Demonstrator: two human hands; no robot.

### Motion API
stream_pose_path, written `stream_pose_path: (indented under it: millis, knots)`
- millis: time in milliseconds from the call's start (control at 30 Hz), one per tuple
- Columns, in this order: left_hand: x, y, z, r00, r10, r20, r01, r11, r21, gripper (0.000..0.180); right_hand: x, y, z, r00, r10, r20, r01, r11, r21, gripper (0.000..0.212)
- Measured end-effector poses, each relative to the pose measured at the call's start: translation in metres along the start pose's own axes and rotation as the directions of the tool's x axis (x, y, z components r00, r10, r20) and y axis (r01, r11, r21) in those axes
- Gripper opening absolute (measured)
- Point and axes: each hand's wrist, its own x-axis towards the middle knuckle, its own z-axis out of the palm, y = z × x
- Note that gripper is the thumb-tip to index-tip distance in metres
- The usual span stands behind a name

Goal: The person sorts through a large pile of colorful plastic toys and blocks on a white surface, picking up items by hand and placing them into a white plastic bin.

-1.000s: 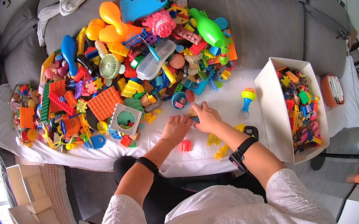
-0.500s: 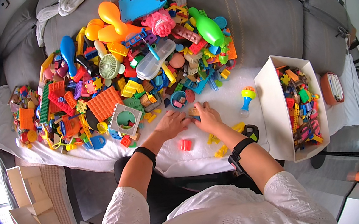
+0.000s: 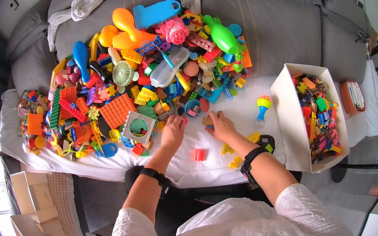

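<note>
My left hand (image 3: pixel 173 131) is at the front edge of the toy pile (image 3: pixel 146 95), its fingers curled. Something small and pinkish shows at its fingertips, too small to name. On the white cover, my right hand (image 3: pixel 222 126) has its fingers on a small light-brown block (image 3: pixel 207 120) with a bit of blue beneath it. A blue round cup (image 3: pixel 193 108) lies just beyond the two hands. Closer to me is a translucent red block (image 3: pixel 199 154). Yellow pieces (image 3: pixel 235 161) and a black-and-green toy part (image 3: pixel 266 142) lie by my right forearm.
A white box (image 3: pixel 286 103) full of small toys stands at the right. Before it lies a yellow-and-blue rattle (image 3: pixel 263 107). A grey square frame (image 3: pixel 139 126) sits at the pile's front. Behind rises the grey sofa back (image 3: pixel 278 26); a reddish-brown container (image 3: pixel 352 96) is farther right.
My left hand has moved left, away from my right hand, to the pile's edge. My right hand stays at the brown block. The whole view has shifted slightly.
</note>
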Motion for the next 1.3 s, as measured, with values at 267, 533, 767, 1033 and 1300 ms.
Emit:
stream_pose_path:
  millis: [267,533,767,1033,1300]
  knots:
    - [0.009,0.010,0.018,0.909,-0.338,0.245,0.219,0.885,0.410,0.046,-0.002,0.001,0.004,1.000,0.018,0.015,-0.018,1.000,-0.022,0.054]
    - [0.016,-0.009,0.019,0.938,-0.286,0.194,0.206,0.913,0.352,0.031,-0.001,0.006,0.001,0.999,-0.040,0.017,0.038,0.995,0.087,0.050]
    - [-0.004,0.029,0.022,0.747,-0.550,0.373,0.664,0.642,-0.382,0.023,-0.026,0.003,-0.039,0.963,0.133,0.233,-0.268,0.462,0.845,0.032]
    - [0.022,0.232,0.108,0.686,-0.148,0.713,0.675,0.494,-0.548,0.025,-0.154,0.053,-0.183,0.827,0.221,-0.516,0.237,0.696,0.678,0.035]
    - [0.027,0.367,0.169,0.772,0.134,0.621,0.506,0.463,-0.728,0.058,-0.243,0.165,-0.216,0.658,0.234,-0.715,-0.301,0.953,0.035,0.066]
